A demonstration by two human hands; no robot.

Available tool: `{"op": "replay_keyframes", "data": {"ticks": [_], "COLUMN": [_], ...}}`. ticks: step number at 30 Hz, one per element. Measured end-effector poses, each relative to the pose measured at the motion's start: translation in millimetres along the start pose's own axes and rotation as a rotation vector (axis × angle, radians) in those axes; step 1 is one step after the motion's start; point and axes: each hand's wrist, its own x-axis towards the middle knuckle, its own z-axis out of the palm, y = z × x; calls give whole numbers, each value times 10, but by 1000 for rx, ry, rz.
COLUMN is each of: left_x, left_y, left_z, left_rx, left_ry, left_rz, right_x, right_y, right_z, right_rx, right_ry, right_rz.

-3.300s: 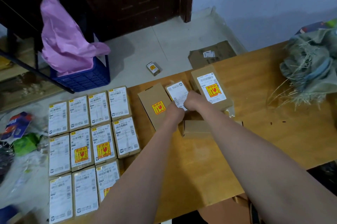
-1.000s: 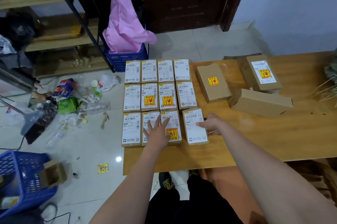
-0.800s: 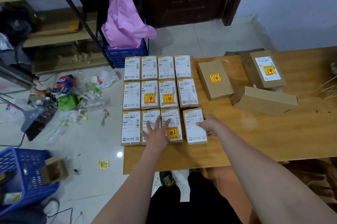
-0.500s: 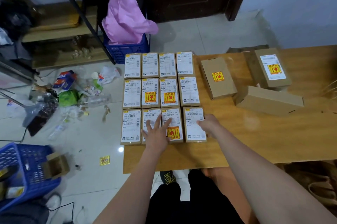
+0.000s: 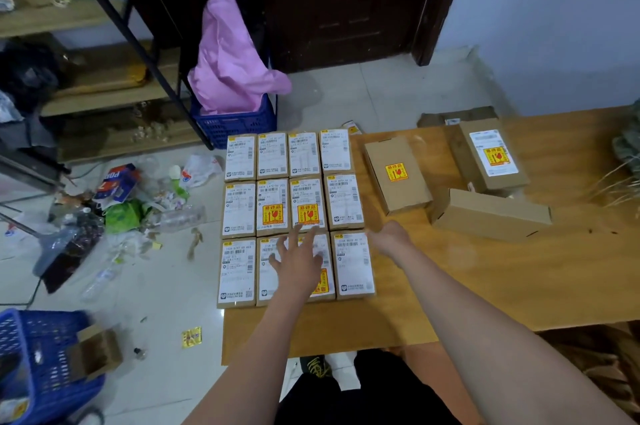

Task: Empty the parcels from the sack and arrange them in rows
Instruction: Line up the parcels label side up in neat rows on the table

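Several small labelled parcels [image 5: 292,213] lie in three tidy rows on the left end of the wooden table [image 5: 485,286]. My left hand [image 5: 299,260] rests flat with fingers spread on the middle parcels of the nearest row. My right hand [image 5: 388,239] sits just right of that row's last parcel [image 5: 353,265], fingers loose, holding nothing. Three bigger cardboard boxes lie apart on the right: one with a yellow sticker [image 5: 396,173], one with a white label [image 5: 488,154], one plain [image 5: 490,213]. The sack [image 5: 627,154] is barely visible at the right edge.
A blue crate with a pink bag [image 5: 232,85] stands on the floor behind the table. Litter and plastic bottles [image 5: 121,203] cover the floor at left. Another blue crate [image 5: 38,365] holds a small carton at lower left. Metal shelving stands at far left.
Since 3.3 s ago a parcel taken from near the big boxes has been set at the right end of the nearest row. In the last second both hands stay there; my right hand has opened slightly.
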Motion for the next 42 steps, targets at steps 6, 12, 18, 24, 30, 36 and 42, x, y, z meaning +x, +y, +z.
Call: {"op": "replay_keyframes", "data": {"ticks": [6, 12, 18, 24, 30, 36, 42], "left_x": [392, 720, 1017, 1336, 1588, 1760, 1819], "left_y": [783, 1409, 1829, 2038, 2062, 2109, 2087], "left_z": [-224, -328, -317, -231, -64, 58, 96], "left_rx": [-164, -666, -795, -869, -970, -1026, -1066], "left_ry": [-23, -152, -194, -240, -296, -328, -321], "left_rz": [77, -24, -122, -230, -319, -420, -488], "right_x": [73, 281, 591, 902, 1213, 1373, 1426], "right_y": [-298, -512, -670, -789, -843, -844, -801], "right_z": [-632, -1116, -1417, -1611, -1714, -1606, -1549], "right_rx": [30, 19, -48, -199, -332, -294, -153], "right_ry": [139, 155, 116, 56, -87, -186, -211], "right_rz": [-77, -88, -84, -47, -59, -58, -2]}}
